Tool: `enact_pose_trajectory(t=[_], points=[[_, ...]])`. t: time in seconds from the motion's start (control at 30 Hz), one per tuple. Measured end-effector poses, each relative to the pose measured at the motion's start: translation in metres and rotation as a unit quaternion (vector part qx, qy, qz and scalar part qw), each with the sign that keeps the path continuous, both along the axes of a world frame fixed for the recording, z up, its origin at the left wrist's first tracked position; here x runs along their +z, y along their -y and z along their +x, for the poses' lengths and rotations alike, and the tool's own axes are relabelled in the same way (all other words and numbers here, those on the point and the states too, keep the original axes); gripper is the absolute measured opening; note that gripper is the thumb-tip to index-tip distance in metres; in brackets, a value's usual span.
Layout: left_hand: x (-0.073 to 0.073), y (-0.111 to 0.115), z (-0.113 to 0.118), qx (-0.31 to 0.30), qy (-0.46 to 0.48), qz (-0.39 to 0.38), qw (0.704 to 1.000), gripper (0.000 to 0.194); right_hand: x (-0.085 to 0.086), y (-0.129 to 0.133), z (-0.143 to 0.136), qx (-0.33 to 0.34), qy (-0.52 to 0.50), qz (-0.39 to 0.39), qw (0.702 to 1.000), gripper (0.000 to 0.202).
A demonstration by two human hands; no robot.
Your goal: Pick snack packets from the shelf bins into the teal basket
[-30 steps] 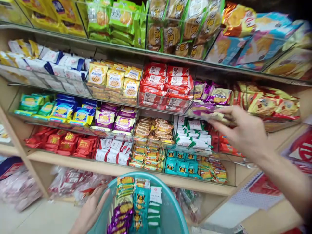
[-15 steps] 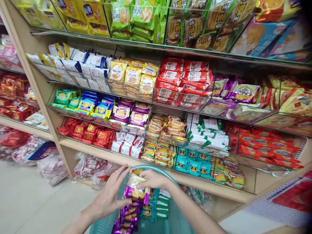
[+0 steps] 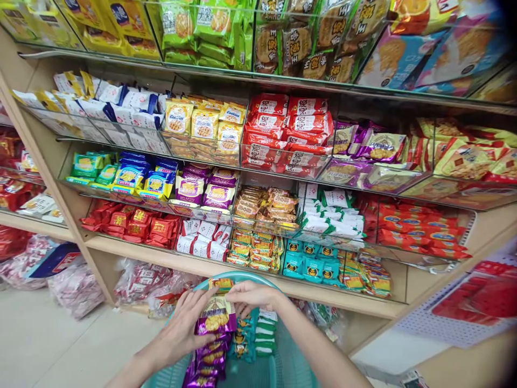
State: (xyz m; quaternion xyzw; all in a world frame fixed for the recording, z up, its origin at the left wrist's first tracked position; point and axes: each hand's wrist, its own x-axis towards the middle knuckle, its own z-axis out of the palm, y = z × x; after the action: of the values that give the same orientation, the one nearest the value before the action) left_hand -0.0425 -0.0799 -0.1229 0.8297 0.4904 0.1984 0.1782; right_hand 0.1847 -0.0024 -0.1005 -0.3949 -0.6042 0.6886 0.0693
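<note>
A purple and cream snack packet lies on top of a row of similar purple packets in a teal plastic basket. My left hand is at the packet's left side, fingers stretched and thumb apart, touching its edge. At the packet's upper right corner, the fingers of my right hand are bent and pinched together on it. Beside the purple row lie teal packets and green-and-white packets. A yellow-orange packet shows at the basket's far end, partly covered by my hands.
Wooden shelving with clear dividers stands just beyond the basket, filled with packaged snacks. Red packets and purple packets sit on a middle tier. Bagged goods lie under the lowest shelf. Pale tiled floor is at left.
My right hand has shifted from the middle of the purple snack packet to its upper right corner. The packet now sits lower on the row. The view has turned slightly right.
</note>
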Motion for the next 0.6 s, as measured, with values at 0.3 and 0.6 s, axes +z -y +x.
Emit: enact_pose_trajectory(t=[0.3, 0.6], points=[[-0.014, -0.006, 0.01, 0.11, -0.07, -0.035, 0.991, 0.074, -0.016, 0.034, 0.058, -0.173, 0.093, 0.341, 0.919, 0.04], [-0.019, -0.013, 0.021, 0.106, -0.089, -0.04, 0.99, 0.082, -0.06, 0.052, 0.027, -0.057, 0.242, 0.606, 0.756, 0.063]])
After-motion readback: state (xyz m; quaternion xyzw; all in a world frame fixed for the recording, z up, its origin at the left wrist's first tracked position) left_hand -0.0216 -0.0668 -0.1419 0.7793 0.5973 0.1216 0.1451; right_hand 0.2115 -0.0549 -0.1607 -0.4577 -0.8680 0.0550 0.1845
